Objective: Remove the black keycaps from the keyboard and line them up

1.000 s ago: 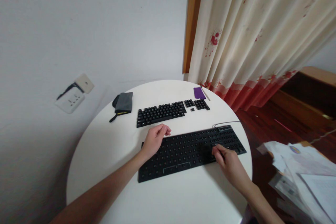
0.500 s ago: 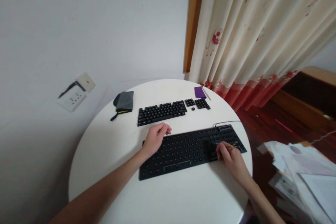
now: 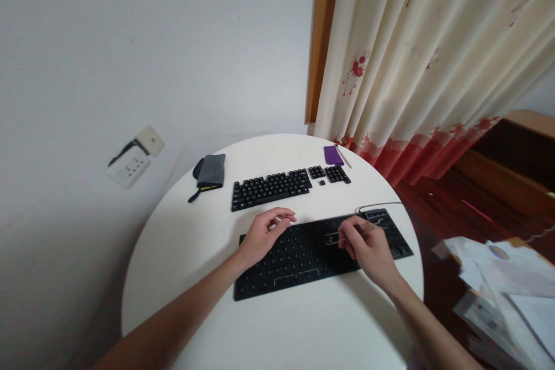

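A black keyboard base [image 3: 299, 269] without its keycaps lies on the round white table [image 3: 299, 329], its bare switches showing. My right hand [image 3: 368, 245] is closed around a small wire keycap puller [image 3: 332, 239], held over the right-middle part of the base. Wire ends stick out on both sides of the fist; whether a cap sits in them is too small to tell. My left hand [image 3: 266, 235] hovers by the base's upper left edge, thumb and fingers apart with nothing in them. Behind it, black keycaps [image 3: 273, 188] stand in keyboard order, and one loose keycap [image 3: 321, 182] sits apart.
A grey pouch [image 3: 211, 170] lies at the table's back left. At the back right are a purple cloth [image 3: 333, 155] and a thin stick [image 3: 346, 157]. The keyboard's cable [image 3: 381, 204] runs off the right edge. Papers [image 3: 507, 277] are piled beyond the table.
My right hand has moved left and up over the base with the keycap puller, now turned leftward. The fingers of my left hand have spread and shifted slightly right. The view has tilted a little.
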{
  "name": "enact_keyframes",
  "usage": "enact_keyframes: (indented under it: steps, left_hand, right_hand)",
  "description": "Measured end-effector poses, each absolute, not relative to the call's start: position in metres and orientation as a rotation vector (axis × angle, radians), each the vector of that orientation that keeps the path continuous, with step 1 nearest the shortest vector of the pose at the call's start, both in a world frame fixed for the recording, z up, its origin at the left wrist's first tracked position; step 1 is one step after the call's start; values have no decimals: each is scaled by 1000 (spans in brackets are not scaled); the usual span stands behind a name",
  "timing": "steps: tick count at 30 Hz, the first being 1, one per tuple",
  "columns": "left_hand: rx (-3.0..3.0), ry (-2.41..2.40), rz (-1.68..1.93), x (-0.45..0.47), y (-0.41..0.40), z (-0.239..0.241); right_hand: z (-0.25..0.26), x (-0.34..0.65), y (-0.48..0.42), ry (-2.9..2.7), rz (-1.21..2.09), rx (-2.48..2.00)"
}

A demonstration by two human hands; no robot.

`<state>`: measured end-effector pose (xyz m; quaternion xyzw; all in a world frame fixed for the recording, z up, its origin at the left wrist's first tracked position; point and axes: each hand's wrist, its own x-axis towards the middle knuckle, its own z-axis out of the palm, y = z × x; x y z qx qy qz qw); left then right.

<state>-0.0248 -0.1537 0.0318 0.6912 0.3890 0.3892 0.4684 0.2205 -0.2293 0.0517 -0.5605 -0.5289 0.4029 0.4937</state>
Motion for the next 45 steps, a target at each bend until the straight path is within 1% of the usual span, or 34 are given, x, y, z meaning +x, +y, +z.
enact_keyframes:
  steps: [5, 9, 13, 16, 20, 22, 28, 33, 37, 41, 43, 45]
  left_hand:
    - [1461, 683, 883, -24, -157, 36]
    - [1296, 681, 934, -26, -152, 29]
    - [1236, 745, 948, -26, -149, 24]
    - [1262, 770, 918, -24, -150, 25]
    - [1342, 774, 875, -22, -154, 29]
    - [1364, 774, 849, -21, -155, 30]
    - [1344, 809, 914, -17, -157, 24]
    - [1415, 837, 900, -16, -156, 18]
    - [1531, 956, 965, -16, -157, 17]
    - [1712, 1024, 1081, -19, -156, 21]
    - [1758, 1018, 1131, -21, -154, 23]
    - [1764, 1024, 1160, -22, -152, 23]
  right_hand:
    - [69, 177, -190, -1469, 995, -1191]
    - [67, 156, -169, -1478, 1057, -1116]
    - [54, 150, -168, -1445, 1100, -1084]
    - [46, 153, -174, -1480, 1061, -1101]
    - [46, 157, -181, -1667, 863, -1142]
    - [46, 158, -183, -1698, 814, -1157]
    - [35, 156, -183, -1521, 847, -1281]
    - [31, 156, -182, -1442, 869, -1325]
    - [32, 156, -182, -1462, 852, -1343]
    - [32, 161, -179, -1536, 694, -1388]
    - [33, 164, -177, -1610, 625, -1322]
    - [34, 167, -176, -1702, 641, -1218]
